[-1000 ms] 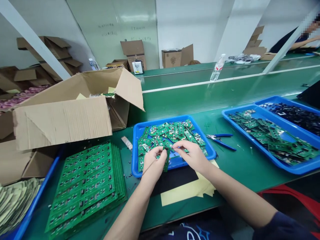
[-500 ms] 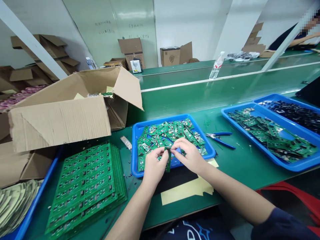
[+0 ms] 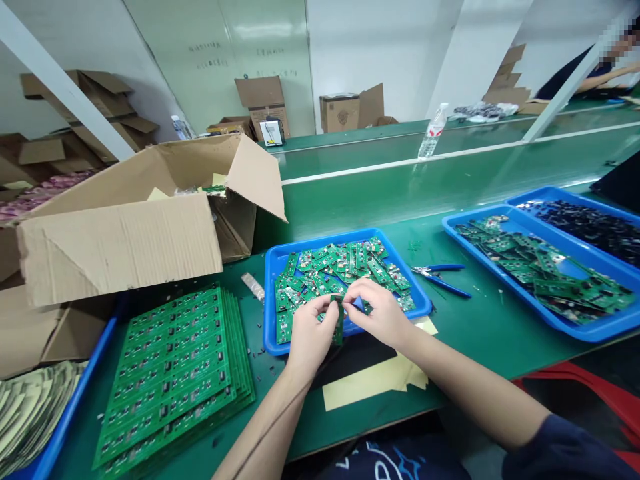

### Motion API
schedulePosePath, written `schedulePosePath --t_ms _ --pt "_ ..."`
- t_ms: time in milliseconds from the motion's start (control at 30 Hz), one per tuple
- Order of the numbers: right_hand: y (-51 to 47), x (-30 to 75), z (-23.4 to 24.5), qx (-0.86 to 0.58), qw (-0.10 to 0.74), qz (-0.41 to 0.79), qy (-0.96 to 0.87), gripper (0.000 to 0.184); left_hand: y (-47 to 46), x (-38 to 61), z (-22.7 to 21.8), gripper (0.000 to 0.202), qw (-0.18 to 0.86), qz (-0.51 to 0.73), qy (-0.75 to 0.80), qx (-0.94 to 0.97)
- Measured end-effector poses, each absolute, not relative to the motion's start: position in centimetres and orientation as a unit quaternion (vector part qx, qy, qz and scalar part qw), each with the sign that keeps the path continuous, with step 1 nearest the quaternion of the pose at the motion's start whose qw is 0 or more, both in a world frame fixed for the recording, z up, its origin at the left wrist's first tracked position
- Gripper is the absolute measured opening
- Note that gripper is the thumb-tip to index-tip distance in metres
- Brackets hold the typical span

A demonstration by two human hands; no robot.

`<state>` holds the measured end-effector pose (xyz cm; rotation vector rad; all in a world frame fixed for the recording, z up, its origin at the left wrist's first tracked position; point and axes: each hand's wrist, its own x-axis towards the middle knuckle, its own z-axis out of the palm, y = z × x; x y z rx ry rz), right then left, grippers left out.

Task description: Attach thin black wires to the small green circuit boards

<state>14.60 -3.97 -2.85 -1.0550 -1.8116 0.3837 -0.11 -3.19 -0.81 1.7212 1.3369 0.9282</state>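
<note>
My left hand and my right hand meet over the front of a blue tray and both pinch a narrow strip of green circuit board, held on edge between them. The tray holds several small separated green boards. A stack of large green board panels lies to the left of my left forearm. Under my wrists lie a black mat and a yellow sheet.
An open cardboard box stands at the left. Blue-handled cutters lie right of the tray. Two more blue trays hold boards and dark parts at the right. A water bottle stands on the conveyor. Another person is at the far right.
Both hands have stayed over the tray's front edge with the strip between them; the fingers have shifted slightly along it. The camera view dipped a little.
</note>
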Motion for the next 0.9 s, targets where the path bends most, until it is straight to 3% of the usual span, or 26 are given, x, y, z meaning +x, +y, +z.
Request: schedulePosePath --t_ms 300,633,833,900 --pt "-3.8 14.6 -3.0 -0.427 0.493 0.168 -0.739 0.010 -3.4 -0.1 -0.7 0.024 0.405 0.362 0.506 0.670" --pt "-3.6 14.3 -2.6 -0.458 0.484 0.225 -0.711 0.004 -2.8 -0.7 -1.0 0.029 0.331 0.404 0.525 0.672" --pt "-2.9 14.2 -2.8 -0.430 0.512 0.288 -0.686 0.036 -1.4 -2.0 -2.7 0.043 0.345 0.404 0.570 0.627" --pt "-2.6 14.4 -2.9 -0.428 0.524 0.280 -0.681 0.032 -1.1 -2.1 -3.1 0.047 0.360 0.419 0.569 0.609"
